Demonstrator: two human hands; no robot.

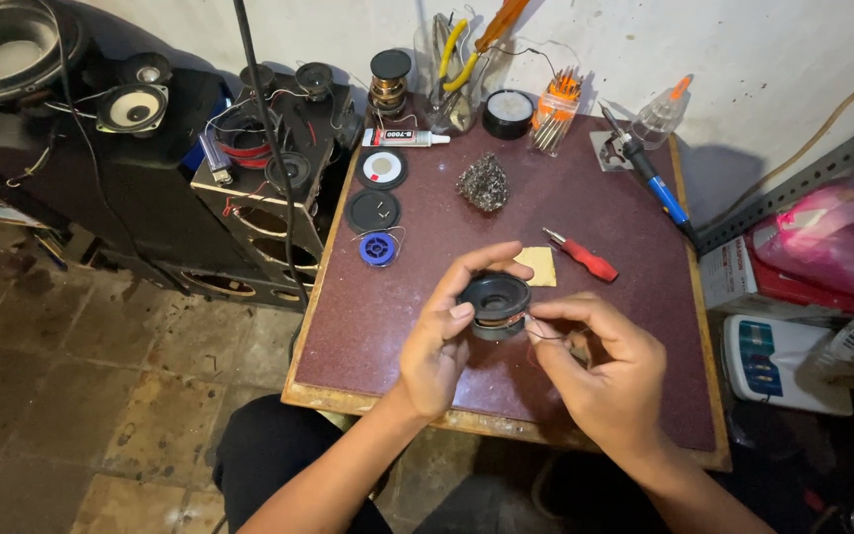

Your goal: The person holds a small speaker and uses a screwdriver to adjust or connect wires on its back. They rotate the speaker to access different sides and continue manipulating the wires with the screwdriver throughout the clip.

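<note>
My left hand [442, 341] grips a small round black speaker driver [494, 299] by its rim, holding it just above the dark red table [387, 316]. The cone faces up and away from me. My right hand [600, 371] is beside the driver on its right, with thumb and forefinger pinching a thin wire that comes off the driver's side. Both hands are near the table's front middle.
On the table lie a red screwdriver [585, 259], a yellow pad [539, 265], a blue solder spool [379, 248], two black discs [374, 210], a metal wool ball [483, 182], a glue tube [402, 137] and a blue soldering iron [656, 178]. Speaker cabinets [259, 188] stand left.
</note>
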